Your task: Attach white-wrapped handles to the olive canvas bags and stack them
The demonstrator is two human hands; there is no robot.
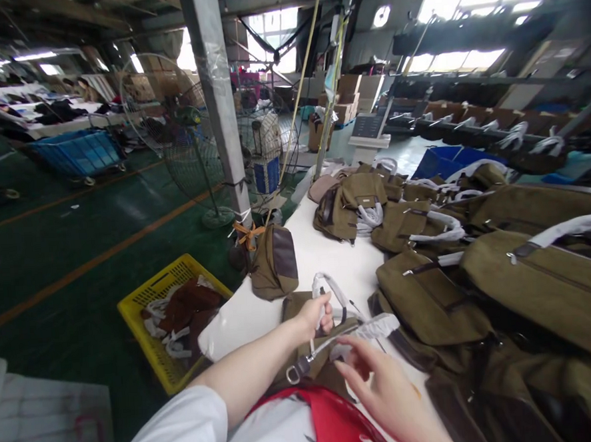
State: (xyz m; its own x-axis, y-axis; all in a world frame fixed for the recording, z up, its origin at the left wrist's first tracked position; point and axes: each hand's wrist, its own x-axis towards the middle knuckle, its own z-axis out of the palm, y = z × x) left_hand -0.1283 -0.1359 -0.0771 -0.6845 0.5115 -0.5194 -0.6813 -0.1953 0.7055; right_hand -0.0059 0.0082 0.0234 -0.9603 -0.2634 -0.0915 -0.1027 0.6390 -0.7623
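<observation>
An olive-green bag (295, 306) with dark trim lies on the white tabletop right in front of me, partly hidden by my arms. My left hand (315, 315) is closed around one of its handles (335, 286), which is wrapped in white paper or film. Across the bag lies a second white-wrapped handle (379, 325), and a metal buckle (293, 373) shows at the end of a strap near my body. My right hand (372, 376) hovers at this second handle with fingers apart, its fingertips close to the wrapping; whether they touch it I cannot tell.
Piled olive bags (430, 293) cover the table's right side. Another bag (274, 262) stands at the left edge of the white table (232, 325), beside a metal post (218, 105). A yellow crate (156, 353) with brown pieces sits on the floor; fans (195, 140) stand behind.
</observation>
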